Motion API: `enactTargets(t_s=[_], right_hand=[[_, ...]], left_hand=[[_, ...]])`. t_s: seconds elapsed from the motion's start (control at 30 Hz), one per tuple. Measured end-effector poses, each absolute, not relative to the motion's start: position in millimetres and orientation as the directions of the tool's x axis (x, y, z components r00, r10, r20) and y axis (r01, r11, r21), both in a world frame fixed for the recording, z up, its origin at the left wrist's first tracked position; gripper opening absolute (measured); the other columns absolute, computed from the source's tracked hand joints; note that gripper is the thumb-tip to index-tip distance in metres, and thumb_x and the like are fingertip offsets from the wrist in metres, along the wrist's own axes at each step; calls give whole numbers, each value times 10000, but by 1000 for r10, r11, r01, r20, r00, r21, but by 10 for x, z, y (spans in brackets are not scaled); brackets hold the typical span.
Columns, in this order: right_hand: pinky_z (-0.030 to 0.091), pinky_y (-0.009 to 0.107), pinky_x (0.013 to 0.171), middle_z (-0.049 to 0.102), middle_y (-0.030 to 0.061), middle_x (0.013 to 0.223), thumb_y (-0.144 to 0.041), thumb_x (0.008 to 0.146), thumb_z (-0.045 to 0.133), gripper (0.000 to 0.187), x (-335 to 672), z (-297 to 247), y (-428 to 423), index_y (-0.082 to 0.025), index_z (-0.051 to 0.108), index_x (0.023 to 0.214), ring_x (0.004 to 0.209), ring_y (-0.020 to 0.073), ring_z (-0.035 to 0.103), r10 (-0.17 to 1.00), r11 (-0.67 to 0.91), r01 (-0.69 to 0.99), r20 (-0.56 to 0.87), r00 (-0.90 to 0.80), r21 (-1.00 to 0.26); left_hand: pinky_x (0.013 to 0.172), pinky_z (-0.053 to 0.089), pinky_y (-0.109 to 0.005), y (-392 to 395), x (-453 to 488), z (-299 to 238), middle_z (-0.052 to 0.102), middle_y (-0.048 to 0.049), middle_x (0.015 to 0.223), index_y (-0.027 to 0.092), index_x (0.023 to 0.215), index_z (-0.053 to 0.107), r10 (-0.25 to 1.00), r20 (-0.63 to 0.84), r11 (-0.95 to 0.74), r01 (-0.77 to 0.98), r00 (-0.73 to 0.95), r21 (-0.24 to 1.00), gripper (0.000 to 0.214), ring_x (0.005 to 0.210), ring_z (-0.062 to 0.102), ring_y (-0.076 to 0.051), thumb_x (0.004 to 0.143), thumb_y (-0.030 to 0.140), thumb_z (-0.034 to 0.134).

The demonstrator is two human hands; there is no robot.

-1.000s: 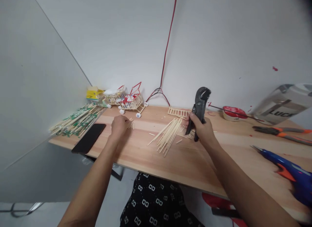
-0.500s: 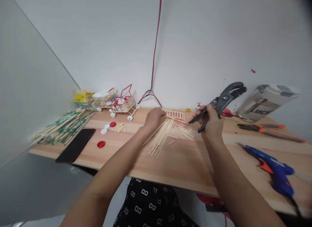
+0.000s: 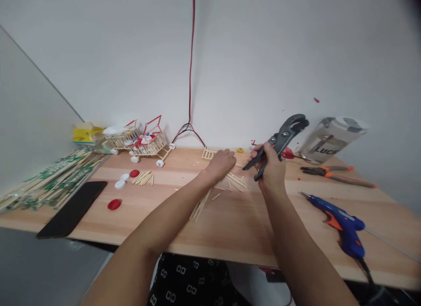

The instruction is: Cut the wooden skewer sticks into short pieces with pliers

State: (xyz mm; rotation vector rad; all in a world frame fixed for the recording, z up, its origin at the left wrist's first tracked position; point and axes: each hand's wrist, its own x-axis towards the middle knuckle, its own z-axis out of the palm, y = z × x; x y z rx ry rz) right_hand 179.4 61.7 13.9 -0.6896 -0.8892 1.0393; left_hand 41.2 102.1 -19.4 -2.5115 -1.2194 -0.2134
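My right hand (image 3: 272,165) is wrapped round the handles of a dark grey plier-like cutter (image 3: 284,134), its curved jaws pointing up and to the right. My left hand (image 3: 222,165) reaches over the thin wooden sticks (image 3: 237,181), fingers curled down and closed. Whatever those fingers grip is hidden. Behind that hand lies a small ladder-like stick frame (image 3: 208,154), partly covered by it. A longer bundle of sticks (image 3: 198,208) shows from beneath my left forearm.
Left stand two small stick-built carts (image 3: 151,144), bottle caps (image 3: 114,204), a black phone-like slab (image 3: 74,209) and packaged sticks (image 3: 49,179). Rightward lie a blue glue gun (image 3: 342,225), orange-handled pliers (image 3: 335,173) and a tilted clear container (image 3: 329,141). A red-black cable (image 3: 190,78) hangs on the wall.
My left hand has moved right, from the left of the stick frame to above the short sticks. The cutter stays in my right hand. The view has turned slightly right.
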Motion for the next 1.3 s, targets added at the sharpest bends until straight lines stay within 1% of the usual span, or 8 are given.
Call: enactTargets(t_s=[0.13,0.33,0.47,0.8,0.9,0.97,1.1,1.3], right_hand=[[398,202,403,466,-52,514,-441,737,649,278,1842,132,628,-181,568,681,435,82,474,936,346,-370,291,199,-862],[402,217,437,535,-25,577,-422,654,738,330,1640,3,543,-145,630,798,488,98,500,954,-51,-242,24,-298,-969],[372,212,447,522,-27,553,-430,648,748,329,1478,-69,439,-149,578,677,491,90,475,903,-94,-148,-22,-428,-985],[394,233,522,482,-46,590,-411,667,750,319,1455,-39,344,-168,557,740,528,90,465,772,-213,-247,-8,-635,-945],[409,233,529,515,-32,603,-393,673,751,305,1447,-67,360,-170,545,704,548,97,491,790,-168,-227,7,-613,-959],[430,230,547,548,-31,616,-381,643,774,310,1441,-93,385,-171,553,695,561,97,511,848,-152,-217,-14,-529,-964],[474,244,594,590,-29,610,-393,595,801,322,1429,-126,433,-169,594,701,573,106,551,928,-120,-280,-8,-372,-953],[476,265,577,614,7,612,-434,622,772,329,1408,-159,445,-155,607,681,586,134,571,949,-35,-173,21,-313,-984]], left_hand=[[702,341,-346,784,18,50,584,-110,906,128,865,587,549,412,-594,687,727,-419,142,893,489,-232,907,187,464],[718,327,-342,334,-442,312,588,-73,839,159,867,564,382,465,-634,593,799,-497,244,843,485,-184,953,151,336],[756,343,-340,232,-505,368,610,-67,908,171,893,565,331,442,-642,542,834,-542,254,897,500,-182,958,161,319],[735,380,-339,225,-494,275,626,-82,882,163,949,576,340,562,-700,602,754,-384,223,857,530,-181,951,194,355],[767,392,-347,202,-441,209,632,-91,875,159,925,606,452,658,-702,695,602,-154,238,868,536,-188,946,254,389],[764,406,-338,173,-379,132,639,-89,854,152,864,635,607,725,-646,733,325,212,251,846,544,-185,924,306,446],[642,432,-267,128,-236,-71,644,-44,733,126,826,678,955,296,-288,182,-17,940,296,655,553,-130,761,415,657],[546,389,-207,122,-149,-199,627,-32,631,95,718,685,989,-85,111,-240,119,964,418,544,527,-75,539,451,809]])
